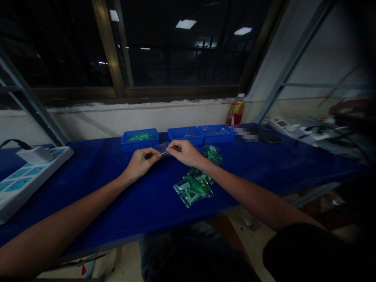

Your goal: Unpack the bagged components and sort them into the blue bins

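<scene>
Between my two hands is a small clear plastic bag (pixel 163 147), held just above the blue table in front of the bins. My left hand (pixel 143 161) pinches its left side between thumb and fingers. On the other side my right hand (pixel 184 151) is closed on the bag too. Something thin and dark shows at its lower edge, too small to make out. Below my right forearm lie several clear packets with green pieces (pixel 194 189), and more green packets (pixel 212 154) lie just beyond that forearm.
A blue bin (pixel 126 147) with green pieces stands at the back, beside a middle blue bin (pixel 199 139) and a right blue bin (pixel 219 138). A white power strip (pixel 32 176) lies left. A phone (pixel 270 137) and a red-gold pouch (pixel 235 113) are back right. Another person's hand (pixel 349 105) shows far right.
</scene>
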### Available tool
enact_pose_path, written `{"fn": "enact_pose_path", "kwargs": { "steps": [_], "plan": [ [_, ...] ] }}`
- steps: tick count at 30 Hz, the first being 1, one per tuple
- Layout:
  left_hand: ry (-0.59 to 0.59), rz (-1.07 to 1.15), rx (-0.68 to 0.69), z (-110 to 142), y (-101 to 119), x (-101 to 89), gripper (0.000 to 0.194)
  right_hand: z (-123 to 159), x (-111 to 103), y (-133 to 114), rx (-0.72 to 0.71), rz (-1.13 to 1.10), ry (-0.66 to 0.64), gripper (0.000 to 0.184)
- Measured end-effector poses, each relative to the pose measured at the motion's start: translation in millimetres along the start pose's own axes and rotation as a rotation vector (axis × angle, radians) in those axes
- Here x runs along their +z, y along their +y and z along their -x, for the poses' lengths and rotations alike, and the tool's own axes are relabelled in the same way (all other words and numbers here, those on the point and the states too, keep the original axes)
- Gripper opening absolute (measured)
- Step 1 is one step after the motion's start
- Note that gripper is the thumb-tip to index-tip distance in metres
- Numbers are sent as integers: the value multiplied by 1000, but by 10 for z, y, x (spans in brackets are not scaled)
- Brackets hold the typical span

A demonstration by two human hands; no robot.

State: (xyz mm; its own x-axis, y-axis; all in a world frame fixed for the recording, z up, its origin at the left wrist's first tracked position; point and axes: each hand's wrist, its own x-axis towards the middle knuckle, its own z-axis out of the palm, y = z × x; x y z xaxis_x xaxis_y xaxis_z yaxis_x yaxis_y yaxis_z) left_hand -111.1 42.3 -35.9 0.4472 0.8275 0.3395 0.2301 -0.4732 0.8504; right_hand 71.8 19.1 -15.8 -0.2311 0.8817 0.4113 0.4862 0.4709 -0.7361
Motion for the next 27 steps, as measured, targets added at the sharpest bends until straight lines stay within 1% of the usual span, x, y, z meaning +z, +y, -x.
{"fn": "enact_pose_path", "kwargs": {
  "steps": [3, 12, 14, 16, 18, 20, 22, 24, 27],
  "plan": [
    [3, -11, 22, 3, 3, -2, 22, 4, -9, -15, 11, 3, -1, 17],
    [23, -11, 18, -24, -54, 11, 25, -5, -5, -19, 21, 0, 22, 17],
    [44, -24, -24, -38, -54, 14, 29, -4, -13, -31, 12, 23, 71, 17],
    [57, -8, -104, -46, -32, 16, 37, 3, -29, -52, -6, 65, 146, 14],
    [39, 35, -177, -42, 13, 14, 46, 20, -45, -80, -40, 116, 192, 11],
    [-6, 93, -212, -26, 62, 7, 54, 44, -49, -113, -97, 167, 181, 7],
    [-40, 151, -224, -8, 95, -4, 58, 71, -38, -146, -175, 221, 140, 4],
    [-44, 200, -218, 5, 104, -12, 54, 96, -14, -172, -254, 268, 101, 5],
    [-34, 268, -176, 7, 97, -7, 33, 113, 17, -191, -324, 295, 53, 9]
  ]
}}
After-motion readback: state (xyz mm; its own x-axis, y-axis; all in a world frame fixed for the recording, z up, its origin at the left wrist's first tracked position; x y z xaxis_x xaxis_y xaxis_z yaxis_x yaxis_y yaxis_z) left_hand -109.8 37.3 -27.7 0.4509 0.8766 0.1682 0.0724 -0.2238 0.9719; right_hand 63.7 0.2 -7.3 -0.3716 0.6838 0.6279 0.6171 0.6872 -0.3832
